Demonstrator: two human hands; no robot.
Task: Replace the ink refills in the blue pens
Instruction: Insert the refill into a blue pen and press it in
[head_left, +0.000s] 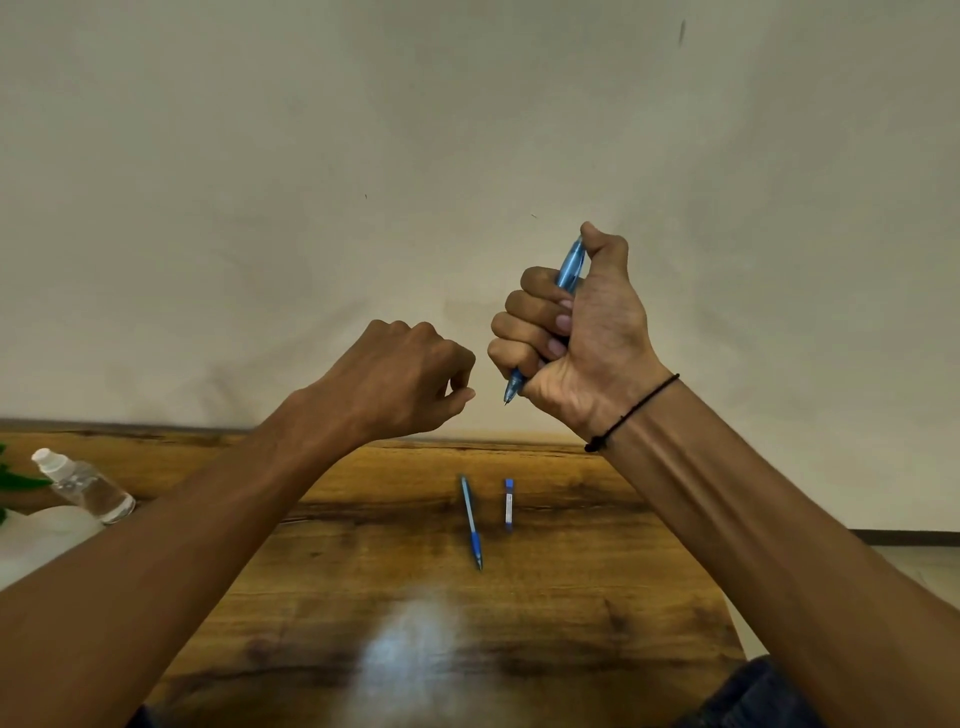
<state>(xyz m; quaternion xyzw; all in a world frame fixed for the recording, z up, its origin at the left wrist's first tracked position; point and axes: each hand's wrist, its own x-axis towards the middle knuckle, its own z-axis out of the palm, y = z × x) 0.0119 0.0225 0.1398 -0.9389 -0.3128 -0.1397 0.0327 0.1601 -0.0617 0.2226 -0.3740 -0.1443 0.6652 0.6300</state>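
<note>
Off to my left, a clear bottle (85, 486) with a white cap lies tilted at the table's (363, 561) edge, leaning over something white (41, 540) that I can't make out, with a bit of green leaf (21, 480) just behind it. All of that sits well apart from the working area, and my left forearm crosses in front of it.

In the middle of the wooden table lies a second blue pen (471, 522), tip pointing toward me, and just beside it on the right a small refill tube (509, 505) with a blue cap, the two roughly parallel and not touching. Nothing lies between them and my raised hands.

My right hand (576, 332) is held up in front of the pale wall (467, 130), all fingers wrapped tight around a blue pen (569, 267), thumb up at the top end and the tip poking out below the fist, pointing down and left. A black cord (631, 410) circles that wrist. My left hand (410, 376) hovers near the pen's tip without touching it, fingers curled in with thumb and forefinger drawn close together (whether they pinch some small part I can't tell).

The table's far edge runs along the wall; its right edge falls away toward the floor (914, 561), and dark cloth (753, 696) shows at the near right corner. A patch of glare (410, 644) sits on the open wood nearest me.
</note>
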